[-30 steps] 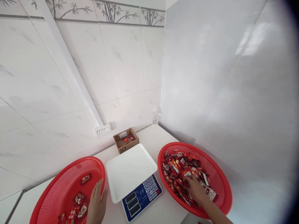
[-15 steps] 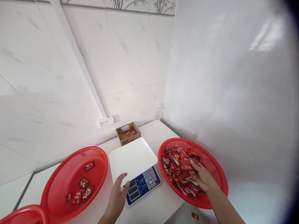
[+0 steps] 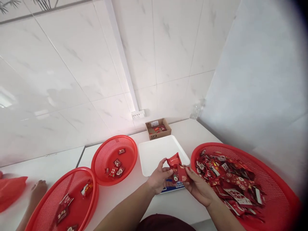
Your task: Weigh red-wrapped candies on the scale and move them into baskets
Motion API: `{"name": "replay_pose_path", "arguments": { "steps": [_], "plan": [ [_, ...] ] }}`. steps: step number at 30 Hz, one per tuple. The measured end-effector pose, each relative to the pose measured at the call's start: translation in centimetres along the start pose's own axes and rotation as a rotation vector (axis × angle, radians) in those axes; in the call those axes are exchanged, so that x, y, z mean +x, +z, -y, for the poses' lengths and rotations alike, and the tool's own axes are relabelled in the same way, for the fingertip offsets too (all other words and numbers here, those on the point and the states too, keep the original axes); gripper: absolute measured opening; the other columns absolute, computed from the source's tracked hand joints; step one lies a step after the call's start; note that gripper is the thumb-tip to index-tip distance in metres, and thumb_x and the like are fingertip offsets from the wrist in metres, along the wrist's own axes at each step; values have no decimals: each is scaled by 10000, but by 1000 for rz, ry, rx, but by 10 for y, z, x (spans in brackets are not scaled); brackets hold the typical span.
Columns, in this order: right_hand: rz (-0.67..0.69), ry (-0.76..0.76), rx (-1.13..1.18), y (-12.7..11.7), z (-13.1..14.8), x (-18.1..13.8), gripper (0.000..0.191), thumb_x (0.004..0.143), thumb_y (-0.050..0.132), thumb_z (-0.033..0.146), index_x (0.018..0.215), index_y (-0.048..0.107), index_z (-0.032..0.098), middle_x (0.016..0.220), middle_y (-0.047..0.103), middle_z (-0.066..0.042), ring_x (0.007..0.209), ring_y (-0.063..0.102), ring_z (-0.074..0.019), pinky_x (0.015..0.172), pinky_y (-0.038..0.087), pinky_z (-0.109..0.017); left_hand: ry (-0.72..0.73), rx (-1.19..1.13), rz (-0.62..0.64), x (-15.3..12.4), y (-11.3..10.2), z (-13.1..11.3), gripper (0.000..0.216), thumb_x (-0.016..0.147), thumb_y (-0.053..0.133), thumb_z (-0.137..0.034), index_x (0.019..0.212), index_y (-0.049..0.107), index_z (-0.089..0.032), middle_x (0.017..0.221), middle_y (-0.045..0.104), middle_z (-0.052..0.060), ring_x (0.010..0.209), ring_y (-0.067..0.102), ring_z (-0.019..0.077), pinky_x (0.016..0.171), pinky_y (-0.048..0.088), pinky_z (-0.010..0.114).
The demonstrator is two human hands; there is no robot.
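My left hand (image 3: 160, 177) is closed around red wrapped snack packets (image 3: 173, 160) above the near part of a white weighing scale (image 3: 154, 152). My right hand (image 3: 198, 189) pinches a flat dark red packet (image 3: 183, 173) with gold print. Both hands meet there, and the packets touch or overlap between them. Behind my fingers, most of the scale's blue keypad (image 3: 179, 185) is hidden. To the right, a red plastic basket (image 3: 276, 189) holds a heap of red wrapped snacks (image 3: 231, 179).
Two more red baskets stand on the left, one farther back (image 3: 101, 157) and one nearer (image 3: 92, 192), each with several packets inside. A small cardboard box (image 3: 158, 134) sits behind the scale. At far left are another person's hand (image 3: 38, 189) and a red plastic bag (image 3: 11, 192).
My right hand has come out of the right basket with packets. My left hand has moved right to meet it, over the scale. The view has turned left, showing the nearer basket and another person's hand.
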State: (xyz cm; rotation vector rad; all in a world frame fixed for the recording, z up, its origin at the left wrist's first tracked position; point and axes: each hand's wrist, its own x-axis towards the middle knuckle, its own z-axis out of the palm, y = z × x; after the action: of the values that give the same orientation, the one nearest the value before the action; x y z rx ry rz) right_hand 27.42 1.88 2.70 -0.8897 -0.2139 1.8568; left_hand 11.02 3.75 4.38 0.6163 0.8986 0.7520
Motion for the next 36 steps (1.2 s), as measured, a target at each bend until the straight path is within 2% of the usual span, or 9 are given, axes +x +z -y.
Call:
{"name": "replay_pose_path", "arguments": {
  "steps": [5,9,13,17,23,27,30,33,36],
  "plan": [
    [-51,0,-105,17,2,34,239,648,762,256,846,636,214,733,686,19,558,591,-64,456,467,-133,142,10,-207,16,-18,-10,833,687,729,-297,1372,257,-314,985,584,41,764,602,133,652,491,266],
    [-143,-30,-150,18,-6,65,176,688,724,205,829,618,204,673,673,28,520,580,-64,423,442,-131,81,-81,-399,28,-40,-14,1012,673,725,-148,1429,59,-235,904,637,46,674,600,93,701,477,235],
    [-125,0,-153,9,-22,79,137,704,703,183,815,624,189,701,684,16,553,597,-72,458,460,-138,-17,31,-361,24,-53,-7,798,675,713,-197,1355,297,-145,985,638,113,755,608,135,752,475,288],
    [-156,69,-124,11,-32,70,95,736,673,211,813,620,193,686,680,24,544,594,-64,472,462,-135,161,539,-278,15,-53,8,614,612,718,-171,1190,510,-179,1180,548,104,1043,520,215,871,428,335],
    [-104,180,-211,22,-34,54,141,760,649,269,852,577,191,706,689,-4,564,637,-90,464,472,-147,377,863,-306,15,-48,20,278,730,530,-140,1001,566,-191,1015,602,56,926,544,184,850,419,326],
    [-209,19,-312,16,-24,61,151,755,651,262,855,555,203,644,665,15,506,620,-88,400,449,-138,227,759,-358,9,-55,23,196,822,456,-244,1006,513,-205,833,625,25,697,559,150,668,440,290],
    [-220,-80,-244,12,-13,67,168,760,641,246,902,557,215,737,681,3,639,659,-102,535,524,-165,109,522,-398,-1,-62,24,205,835,481,-343,977,472,-196,826,613,22,567,532,107,552,420,247],
    [-132,22,-314,14,-7,66,388,752,648,284,1113,512,237,1066,653,-59,846,669,-148,745,548,-262,13,202,-328,-13,-66,22,243,824,526,-390,923,470,-176,852,627,35,578,565,86,584,443,229],
    [-129,92,-582,14,-9,55,534,738,654,322,1226,462,223,1172,599,-105,876,660,-171,774,531,-302,-53,-46,-277,-24,-67,18,273,792,595,-381,922,489,-165,871,644,47,621,606,94,640,473,234]
  ]
}}
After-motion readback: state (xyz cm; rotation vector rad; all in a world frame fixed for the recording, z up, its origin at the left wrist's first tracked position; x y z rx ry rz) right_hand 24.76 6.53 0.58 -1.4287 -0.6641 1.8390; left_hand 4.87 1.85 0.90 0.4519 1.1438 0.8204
